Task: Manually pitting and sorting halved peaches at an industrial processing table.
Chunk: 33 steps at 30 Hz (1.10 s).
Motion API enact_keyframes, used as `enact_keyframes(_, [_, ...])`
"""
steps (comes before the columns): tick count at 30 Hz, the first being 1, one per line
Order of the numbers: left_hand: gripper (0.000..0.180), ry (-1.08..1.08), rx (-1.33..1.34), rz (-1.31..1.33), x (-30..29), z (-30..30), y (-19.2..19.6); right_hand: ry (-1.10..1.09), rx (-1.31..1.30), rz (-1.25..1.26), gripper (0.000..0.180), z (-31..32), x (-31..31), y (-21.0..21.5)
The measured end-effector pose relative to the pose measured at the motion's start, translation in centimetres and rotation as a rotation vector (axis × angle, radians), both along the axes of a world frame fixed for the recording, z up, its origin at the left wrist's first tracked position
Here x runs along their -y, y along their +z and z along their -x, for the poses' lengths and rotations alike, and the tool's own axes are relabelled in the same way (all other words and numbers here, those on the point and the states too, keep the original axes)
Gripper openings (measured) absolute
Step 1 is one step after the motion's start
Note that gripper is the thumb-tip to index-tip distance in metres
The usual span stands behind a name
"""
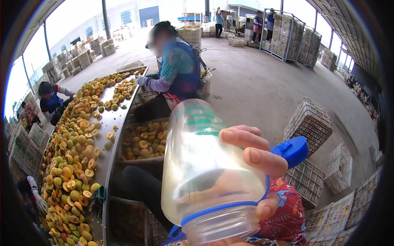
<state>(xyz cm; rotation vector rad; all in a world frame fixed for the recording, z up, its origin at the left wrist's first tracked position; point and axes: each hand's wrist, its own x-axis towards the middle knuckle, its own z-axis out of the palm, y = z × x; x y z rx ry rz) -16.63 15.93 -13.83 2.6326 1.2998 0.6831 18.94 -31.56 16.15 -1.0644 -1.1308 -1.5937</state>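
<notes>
Close in front of me, a clear plastic bottle [205, 151] with green markings is tilted, its base up and away and its open mouth toward me. My right hand [256, 153] is closed around it from the right, several fingers pressed on the side. Through the clear wall part of a hand shows, distorted. A blue ring circles the neck. Beside my fingers the blue cap [291, 151] hangs open. How much liquid is inside, I cannot tell. No left hand can be made out; a patch of skin below the bottle mouth is too cut off to identify.
Halved yellow-green fruit [69, 172] covers a long metal table [107, 164] at left. A crate of fruit [143, 139] stands below its edge. A person in a blue vest [180, 67] sits across from me; others work at the left. Plastic crates [310, 123] stand at right.
</notes>
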Motion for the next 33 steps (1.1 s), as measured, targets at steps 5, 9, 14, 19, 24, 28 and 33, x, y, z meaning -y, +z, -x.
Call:
enact_keyframes(5, [0.025, -0.015, -0.017, 0.001, 0.3, 0.2, 0.5, 0.031, 0.054, 0.084, 0.038, -0.3, 0.6, 0.3])
enact_keyframes(9, [0.023, -0.185, -0.174, -0.234, -0.8, 1.0, -0.3, 0.027, 0.057, 0.086, 0.038, -0.1, -0.2, -0.1])
enact_keyframes(14, [0.022, -0.205, -0.204, -0.302, -1.1, 1.1, -0.6, 0.013, 0.063, 0.090, 0.039, -0.6, -0.8, 0.4])
enact_keyframes(19, [0.024, -0.078, -0.023, -0.066, 0.2, 0.4, 0.4, 0.014, 0.071, 0.092, 0.039, -1.5, -0.2, 1.2])
enact_keyframes(24, [0.027, 0.027, 0.031, 0.089, 0.7, 0.3, 1.0, 0.007, 0.078, 0.094, 0.040, -1.0, 0.8, 1.1])
enact_keyframes(28, [0.027, -0.001, 0.078, 0.063, 1.0, -0.3, 1.2, -0.011, 0.086, 0.097, 0.040, -1.3, 0.5, 1.3])
enact_keyframes(33, [0.027, -0.017, 0.090, 0.096, 0.7, 0.1, 1.0, -0.018, 0.093, 0.101, 0.041, -0.9, 1.3, 1.3])
